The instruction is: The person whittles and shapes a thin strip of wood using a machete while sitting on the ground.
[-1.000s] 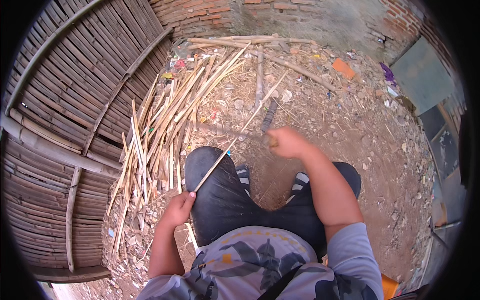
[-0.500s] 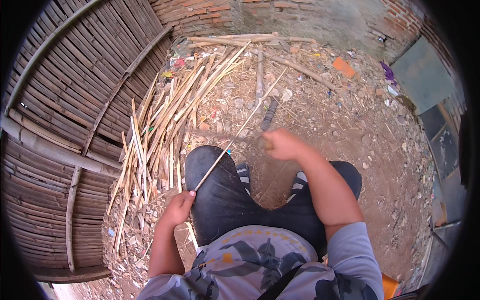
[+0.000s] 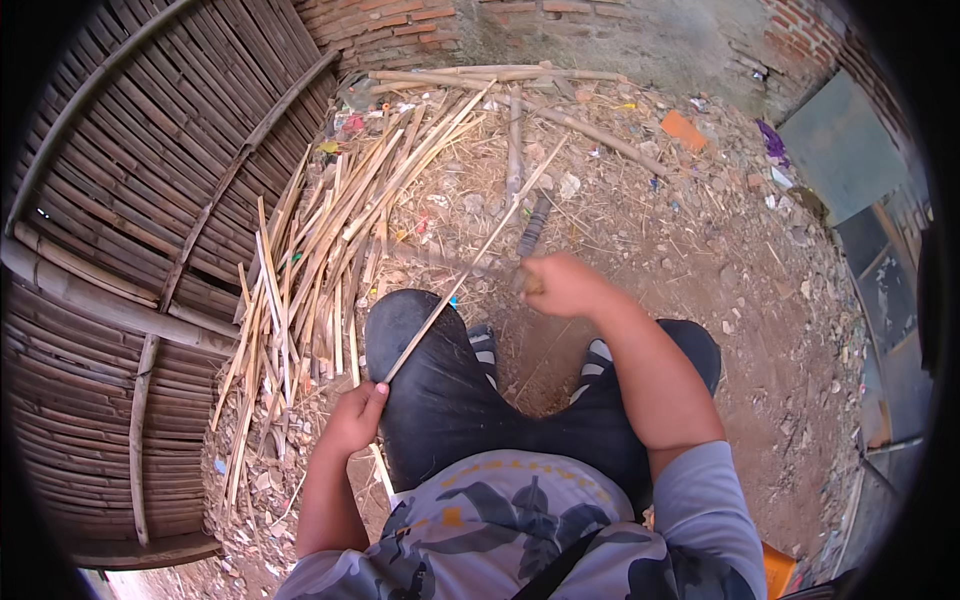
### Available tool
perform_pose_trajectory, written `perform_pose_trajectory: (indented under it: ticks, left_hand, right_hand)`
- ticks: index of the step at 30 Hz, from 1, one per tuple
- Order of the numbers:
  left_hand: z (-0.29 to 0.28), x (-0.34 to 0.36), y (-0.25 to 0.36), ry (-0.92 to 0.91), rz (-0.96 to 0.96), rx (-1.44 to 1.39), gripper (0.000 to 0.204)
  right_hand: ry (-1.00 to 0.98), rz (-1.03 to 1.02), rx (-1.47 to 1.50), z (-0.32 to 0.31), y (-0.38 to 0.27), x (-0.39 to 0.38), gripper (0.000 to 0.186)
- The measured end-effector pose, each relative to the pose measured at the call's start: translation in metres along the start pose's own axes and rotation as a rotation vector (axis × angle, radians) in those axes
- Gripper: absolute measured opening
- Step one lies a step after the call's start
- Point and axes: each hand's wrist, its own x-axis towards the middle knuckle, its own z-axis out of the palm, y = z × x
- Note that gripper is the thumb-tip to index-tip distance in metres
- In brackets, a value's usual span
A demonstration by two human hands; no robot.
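I sit low on bare earth, my knees in dark trousers in front of me. My left hand (image 3: 352,418) grips the near end of a long thin bamboo strip (image 3: 470,268), which lies across my left knee and runs up and to the right. My right hand (image 3: 562,283) is closed around the handle of a dark-bladed knife (image 3: 530,232), whose blade points away from me beside the strip, just past its middle.
A heap of split bamboo strips (image 3: 330,240) lies on the ground to my left. A woven bamboo panel (image 3: 120,230) stands along the left side. A brick wall (image 3: 420,25) closes the far end, with thicker bamboo poles (image 3: 520,100) and litter on the dirt.
My right hand with the knife has drawn slightly down and closer to my knees. My left hand keeps its hold on the strip in the same place.
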Motion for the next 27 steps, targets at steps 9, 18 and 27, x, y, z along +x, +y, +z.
perform_pose_trajectory:
  ticks: [9,18,27]
  left_hand:
    - [-0.002,-0.001,0.003,-0.023,-0.041,0.056,0.051]
    - [-0.001,-0.003,0.003,0.012,-0.011,0.058,0.048]
    - [-0.003,-0.001,0.001,-0.007,-0.029,0.079,0.047]
  right_hand:
    - [0.089,0.334,0.128,-0.038,0.016,0.003,0.027]
    - [-0.138,-0.104,-0.189,-0.014,-0.024,0.000,0.024]
    - [0.028,0.105,0.045,-0.017,-0.003,0.000,0.028]
